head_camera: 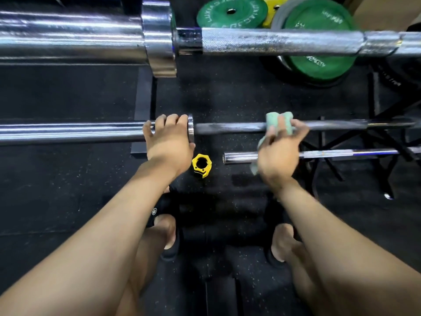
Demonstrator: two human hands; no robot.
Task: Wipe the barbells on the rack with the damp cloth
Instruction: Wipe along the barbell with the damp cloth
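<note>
A steel barbell [232, 128] lies across the middle of the view. My left hand [169, 142] grips its thick sleeve just left of the collar. My right hand [279, 153] holds a pale green cloth [279, 120] wrapped over the thin shaft, about a hand's width right of the collar. A second, larger barbell [280, 41] runs across the top, close to the camera. A third, thinner bar [239, 157] sits lower down, its end partly behind my right hand.
A yellow barbell clip [201, 165] lies on the black rubber floor between my hands. Green and yellow weight plates [232, 12] lean at the back. Black rack legs [323, 142] stand at the right. My feet in black sandals are below.
</note>
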